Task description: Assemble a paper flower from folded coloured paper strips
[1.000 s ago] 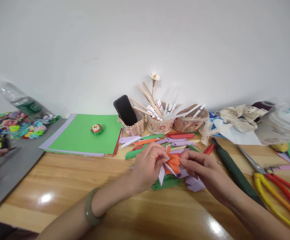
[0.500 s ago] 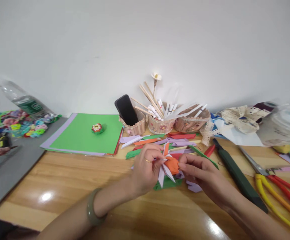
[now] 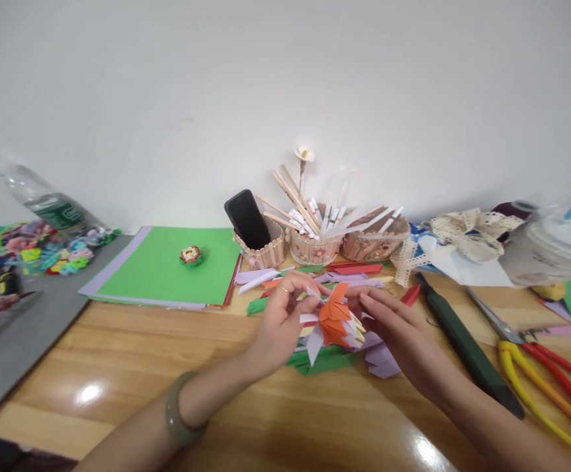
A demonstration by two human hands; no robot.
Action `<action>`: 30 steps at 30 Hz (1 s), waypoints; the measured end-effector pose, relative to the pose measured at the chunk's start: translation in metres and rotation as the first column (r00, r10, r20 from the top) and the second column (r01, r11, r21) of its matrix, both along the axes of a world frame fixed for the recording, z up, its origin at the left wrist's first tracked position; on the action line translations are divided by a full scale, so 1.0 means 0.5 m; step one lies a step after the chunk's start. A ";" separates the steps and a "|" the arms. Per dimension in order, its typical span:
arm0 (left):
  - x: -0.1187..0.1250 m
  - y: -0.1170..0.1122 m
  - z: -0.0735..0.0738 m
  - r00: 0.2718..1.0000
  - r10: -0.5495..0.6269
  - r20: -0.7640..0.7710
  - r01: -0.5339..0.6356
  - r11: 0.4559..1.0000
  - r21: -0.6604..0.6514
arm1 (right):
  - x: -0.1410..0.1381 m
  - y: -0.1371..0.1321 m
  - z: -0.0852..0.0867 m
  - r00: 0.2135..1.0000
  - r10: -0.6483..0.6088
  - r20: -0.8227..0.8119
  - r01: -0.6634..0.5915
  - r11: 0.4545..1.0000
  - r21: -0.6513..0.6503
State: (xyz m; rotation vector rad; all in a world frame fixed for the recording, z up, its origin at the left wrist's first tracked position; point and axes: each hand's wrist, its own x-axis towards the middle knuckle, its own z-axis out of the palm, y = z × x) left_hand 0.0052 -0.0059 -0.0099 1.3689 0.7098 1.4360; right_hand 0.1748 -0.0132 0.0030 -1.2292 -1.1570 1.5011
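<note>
Left hand (image 3: 283,322) pinches the paper (image 3: 334,322) from ten o'clock, likely to steady it; right hand (image 3: 399,329) curls near two, grip unclear.

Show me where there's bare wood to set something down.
Bare wood shows between the green sheet, gray mat and left forearm. A second patch lies between it and the right forearm, before the green folded paper. It's crowded beyond the left hand and right hand, with paper strips and baskets, and rightward, with scissors and lace.
</note>
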 end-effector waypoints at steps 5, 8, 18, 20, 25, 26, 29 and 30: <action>-0.004 0.006 -0.001 0.980 -0.187 0.069 0.197 0.958 -0.207 | 0.002 -0.004 0.010 0.994 0.076 0.082 -0.080 0.996 0.045; -0.012 0.009 -0.003 0.958 -0.280 0.065 0.287 0.915 -0.285 | 0.005 -0.007 0.017 0.976 0.049 0.212 -0.073 0.992 0.105; 0.003 -0.022 0.020 0.952 -0.018 -0.305 -0.018 0.993 -0.113 | -0.003 -0.023 0.017 0.834 -0.263 0.485 -0.174 0.709 0.684; 0.004 -0.027 0.024 0.926 0.058 -0.373 -0.072 0.997 -0.024 | -0.002 -0.025 0.014 0.806 -0.324 0.496 -0.199 0.641 0.741; 0.002 -0.026 0.021 0.916 0.103 -0.387 -0.079 0.994 0.078 | -0.002 -0.028 0.009 0.776 -0.393 0.494 -0.254 0.523 0.814; 0.002 -0.026 0.020 0.922 0.099 -0.375 -0.073 0.994 0.083 | -0.001 -0.028 0.008 0.774 -0.395 0.495 -0.264 0.509 0.819; 0.002 -0.024 0.015 0.925 0.104 -0.365 -0.074 0.993 0.095 | 0.001 -0.027 0.005 0.762 -0.403 0.507 -0.286 0.492 0.822; 0.002 -0.024 0.014 0.924 0.109 -0.367 -0.074 0.991 0.108 | 0.001 -0.027 0.004 0.755 -0.408 0.513 -0.291 0.493 0.820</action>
